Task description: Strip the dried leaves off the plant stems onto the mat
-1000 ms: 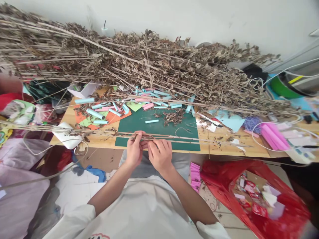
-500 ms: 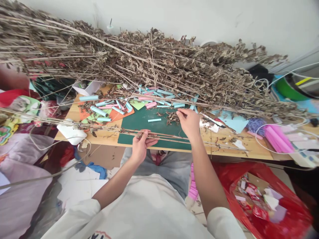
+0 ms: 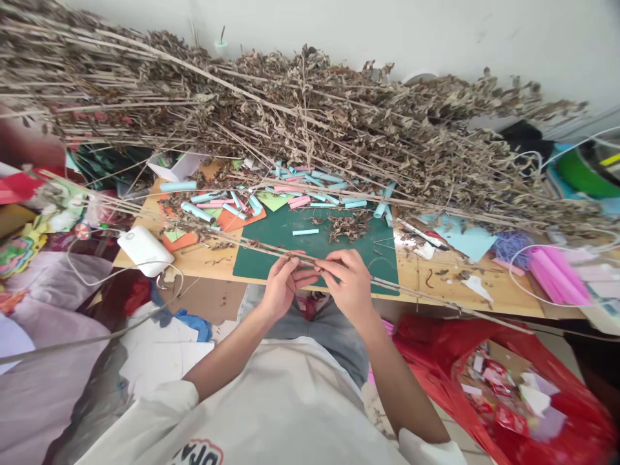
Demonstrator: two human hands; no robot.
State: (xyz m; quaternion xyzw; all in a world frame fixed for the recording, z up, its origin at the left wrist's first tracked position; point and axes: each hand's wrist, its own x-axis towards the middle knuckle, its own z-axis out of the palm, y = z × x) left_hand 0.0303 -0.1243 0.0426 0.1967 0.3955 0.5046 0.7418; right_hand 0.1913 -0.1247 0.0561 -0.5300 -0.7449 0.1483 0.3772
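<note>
Both my hands are at a few long, thin dried plant stems (image 3: 416, 288) that run across the front of the green cutting mat (image 3: 285, 216). My left hand (image 3: 285, 279) is closed around them, thumb on top. Close to its right, my right hand (image 3: 349, 284) pinches at the stems with thumb and fingertips. A small heap of dry leaves (image 3: 349, 226) lies on the mat beyond my hands. Near it is a short light-blue paper tube (image 3: 305, 232). The stems reach far left and past the table edge on the right.
A big pile of dried stalks (image 3: 290, 110) covers the back of the table. Blue and pink paper tubes (image 3: 223, 197) lie before it. A white device with a cord (image 3: 145, 250) is at left, pink rolls (image 3: 557, 274) at right. A red rubbish bag (image 3: 426, 355) stands below.
My right hand has come down from the leaf heap to the stems, beside my left hand. The stems now slant more, their right end lower beyond the table edge.
</note>
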